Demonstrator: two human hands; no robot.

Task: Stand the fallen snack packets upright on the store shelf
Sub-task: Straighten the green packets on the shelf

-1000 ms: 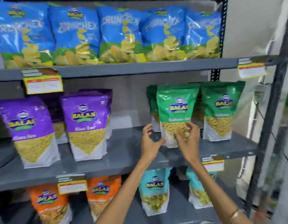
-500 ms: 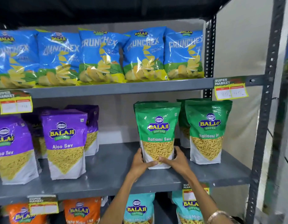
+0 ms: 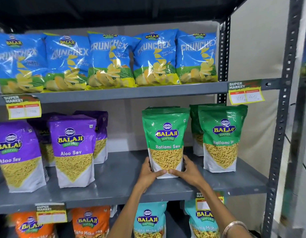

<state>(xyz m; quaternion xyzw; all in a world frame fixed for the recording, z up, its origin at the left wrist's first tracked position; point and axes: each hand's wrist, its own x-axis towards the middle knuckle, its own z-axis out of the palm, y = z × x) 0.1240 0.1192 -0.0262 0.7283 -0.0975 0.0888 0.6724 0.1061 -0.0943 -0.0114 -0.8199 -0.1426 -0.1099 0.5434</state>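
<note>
A green Ratlami Sev packet (image 3: 165,134) stands upright on the grey middle shelf (image 3: 114,184). My left hand (image 3: 149,172) grips its lower left corner and my right hand (image 3: 187,172) grips its lower right corner, thumbs meeting across the white base. Another green Ratlami Sev packet (image 3: 221,136) stands upright to the right, with a third partly hidden behind it. Purple Aloo Sev packets (image 3: 73,148) stand upright at the left of the same shelf.
Blue Crunchex chip bags (image 3: 111,59) line the top shelf. Orange (image 3: 90,222) and teal (image 3: 148,220) packets stand on the shelf below. Price tags (image 3: 245,93) hang on the shelf edges. A perforated steel upright (image 3: 282,117) bounds the rack at the right.
My view has tilted up and closer. Both hands slid from the middle of the green packet down to its base, and the packet now stands upright nearer the shelf's front.
</note>
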